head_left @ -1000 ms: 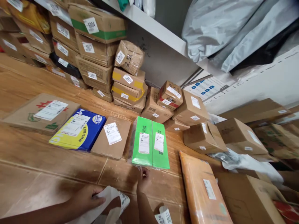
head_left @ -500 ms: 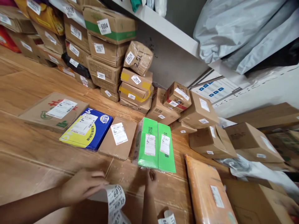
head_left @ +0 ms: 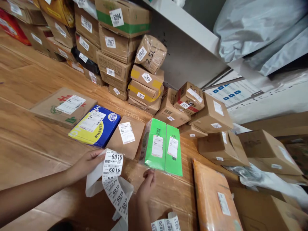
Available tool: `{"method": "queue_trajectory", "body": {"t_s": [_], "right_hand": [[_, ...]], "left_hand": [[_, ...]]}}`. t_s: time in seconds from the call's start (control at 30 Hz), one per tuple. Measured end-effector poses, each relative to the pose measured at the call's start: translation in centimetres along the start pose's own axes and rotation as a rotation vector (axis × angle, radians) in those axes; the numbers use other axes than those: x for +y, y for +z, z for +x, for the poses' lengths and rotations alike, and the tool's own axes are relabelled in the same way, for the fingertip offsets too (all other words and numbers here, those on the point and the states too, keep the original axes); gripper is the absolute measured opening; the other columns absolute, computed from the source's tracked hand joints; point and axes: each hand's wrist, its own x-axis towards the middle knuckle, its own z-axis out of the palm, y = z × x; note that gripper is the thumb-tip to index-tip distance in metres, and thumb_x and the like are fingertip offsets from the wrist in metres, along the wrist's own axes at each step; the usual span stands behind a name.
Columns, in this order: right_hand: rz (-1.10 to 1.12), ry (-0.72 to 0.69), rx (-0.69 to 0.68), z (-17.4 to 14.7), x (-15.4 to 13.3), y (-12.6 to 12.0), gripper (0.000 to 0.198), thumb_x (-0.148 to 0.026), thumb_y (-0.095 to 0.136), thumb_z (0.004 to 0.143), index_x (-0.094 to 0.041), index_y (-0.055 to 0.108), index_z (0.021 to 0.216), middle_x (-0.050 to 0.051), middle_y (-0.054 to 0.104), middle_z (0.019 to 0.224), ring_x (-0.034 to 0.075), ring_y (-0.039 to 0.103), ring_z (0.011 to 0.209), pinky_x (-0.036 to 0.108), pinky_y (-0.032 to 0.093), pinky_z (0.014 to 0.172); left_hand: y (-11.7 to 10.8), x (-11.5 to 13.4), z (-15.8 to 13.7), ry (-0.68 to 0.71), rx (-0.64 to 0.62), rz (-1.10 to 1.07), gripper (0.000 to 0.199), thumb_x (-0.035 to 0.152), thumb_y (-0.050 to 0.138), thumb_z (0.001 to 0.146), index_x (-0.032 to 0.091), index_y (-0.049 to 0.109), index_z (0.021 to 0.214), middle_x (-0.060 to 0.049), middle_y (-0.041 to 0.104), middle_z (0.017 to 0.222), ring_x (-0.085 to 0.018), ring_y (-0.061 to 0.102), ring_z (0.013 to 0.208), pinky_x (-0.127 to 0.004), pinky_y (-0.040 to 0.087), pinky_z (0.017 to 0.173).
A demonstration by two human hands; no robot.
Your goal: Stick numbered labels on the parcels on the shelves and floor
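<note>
My left hand (head_left: 92,160) pinches the upper end of a strip of numbered stickers (head_left: 113,170), which hangs in loose curls; 6015 and 6016 read clearly at its top. My right hand (head_left: 147,183) is closed, fingers curled, just in front of two green boxes (head_left: 158,160) standing side by side with white shipping labels. Whether anything is inside its fingers is hidden. Left of the green boxes lie a flat brown parcel (head_left: 124,147), a blue and yellow box (head_left: 109,128) and a flat carton with red and green print (head_left: 51,112). Another sticker strip (head_left: 166,224) shows at the bottom edge.
Numbered cartons (head_left: 117,48) are stacked along the wall at the back. More brown boxes (head_left: 221,150) line the right side. A long orange parcel (head_left: 214,186) lies at my right. Grey bags (head_left: 243,29) sit on a white shelf (head_left: 187,25) above the wood-look floor (head_left: 29,154).
My left hand has risen and moved right, lifting the sticker strip so its numbers face me. My right hand has drawn back slightly from the green boxes. The view has shifted a little.
</note>
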Motion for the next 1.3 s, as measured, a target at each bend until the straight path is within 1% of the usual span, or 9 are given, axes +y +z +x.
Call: {"method": "queue_trajectory", "body": {"t_s": [0.1, 0.17, 0.37, 0.57, 0.73, 0.87, 1.0, 1.2, 1.3], "right_hand": [[0.226, 0.017, -0.486, -2.6, -4.9, 2.7, 0.047, -0.058, 0.049, 0.083, -0.017, 0.064, 0.1, 0.006, 0.062, 0.087, 0.012, 0.05, 0.062, 0.027, 0.043, 0.058], [0.266, 0.097, -0.647, -3.5, -7.6, 4.2, 0.054, -0.056, 0.064, 0.075, -0.019, 0.063, 0.113, 0.005, 0.062, 0.089, 0.011, 0.05, 0.062, 0.026, 0.044, 0.059], [0.227, 0.129, -0.664, -4.2, -9.6, 5.8, 0.047, -0.052, 0.073, 0.067, -0.017, 0.07, 0.098, -0.004, 0.047, 0.059, 0.009, 0.043, 0.057, 0.023, 0.038, 0.055], [0.245, 0.181, -0.658, -4.5, -8.6, 6.0, 0.049, -0.051, 0.074, 0.066, -0.018, 0.068, 0.103, 0.0, 0.061, 0.072, 0.012, 0.052, 0.063, 0.026, 0.045, 0.061], [0.192, 0.192, -0.696, -5.2, -5.1, 6.1, 0.035, -0.048, 0.073, 0.066, -0.018, 0.064, 0.083, -0.002, 0.061, 0.067, 0.011, 0.051, 0.059, 0.024, 0.043, 0.057], [0.089, 0.171, -0.688, -7.1, -1.2, 6.6, 0.024, -0.041, 0.07, 0.067, -0.018, 0.065, 0.073, -0.001, 0.062, 0.066, 0.013, 0.053, 0.061, 0.025, 0.045, 0.061], [0.08, 0.216, -0.629, -8.1, 1.8, 8.1, 0.024, -0.042, 0.069, 0.068, -0.019, 0.065, 0.069, 0.003, 0.068, 0.068, 0.017, 0.06, 0.065, 0.028, 0.049, 0.066], [-0.04, 0.073, -0.099, -5.3, 4.4, 10.3, 0.042, -0.062, 0.055, 0.072, -0.021, 0.059, 0.07, 0.006, 0.067, 0.07, 0.021, 0.063, 0.068, 0.035, 0.05, 0.072], [-0.044, 0.072, 0.027, -4.5, 5.0, 10.6, 0.044, -0.067, 0.058, 0.067, -0.023, 0.052, 0.071, 0.006, 0.064, 0.069, 0.022, 0.061, 0.068, 0.036, 0.049, 0.071]], "left_hand": [[0.4, 0.1, 0.0, 0.005, -0.009, -0.001, 0.055, 0.067, 0.071, 0.053, 0.019, 0.072, 0.08, -0.001, 0.069, 0.063, -0.02, 0.06, 0.058, -0.028, 0.047, 0.054], [0.6, 0.1, 0.0, -0.012, -0.025, -0.034, 0.057, 0.068, 0.071, 0.052, 0.019, 0.072, 0.081, -0.001, 0.069, 0.063, -0.02, 0.06, 0.058, -0.028, 0.048, 0.056], [0.9, -0.1, -0.4, 0.093, 0.032, -0.127, 0.053, 0.066, 0.068, 0.061, 0.018, 0.07, 0.084, -0.003, 0.073, 0.081, -0.023, 0.065, 0.078, -0.031, 0.052, 0.077], [1.1, -0.5, -0.5, 0.078, 0.04, -0.073, 0.046, 0.057, 0.075, 0.057, 0.017, 0.065, 0.077, -0.001, 0.069, 0.068, -0.017, 0.06, 0.063, -0.026, 0.048, 0.059], [0.9, -2.8, -0.1, -0.018, 0.02, -0.034, 0.049, 0.059, 0.071, 0.057, 0.017, 0.067, 0.081, -0.002, 0.072, 0.073, -0.02, 0.062, 0.067, -0.028, 0.047, 0.063], [0.3, -5.4, -0.7, -0.121, 0.064, 0.067, 0.048, 0.063, 0.065, 0.057, 0.017, 0.063, 0.067, -0.002, 0.068, 0.061, -0.02, 0.06, 0.059, -0.027, 0.044, 0.057], [-1.0, -7.7, -0.6, -0.14, 0.107, 0.144, 0.045, 0.062, 0.063, 0.063, 0.018, 0.062, 0.075, -0.002, 0.071, 0.068, -0.022, 0.063, 0.064, -0.027, 0.045, 0.059], [-2.9, -10.5, 0.9, -0.067, -0.038, 0.41, 0.035, 0.05, 0.063, 0.066, 0.016, 0.063, 0.071, -0.005, 0.072, 0.073, -0.025, 0.066, 0.074, -0.028, 0.044, 0.065], [-3.2, -10.6, 0.6, -0.015, -0.123, 0.422, 0.034, 0.05, 0.061, 0.071, 0.017, 0.066, 0.072, -0.003, 0.071, 0.073, -0.023, 0.065, 0.075, -0.026, 0.042, 0.065]]}}
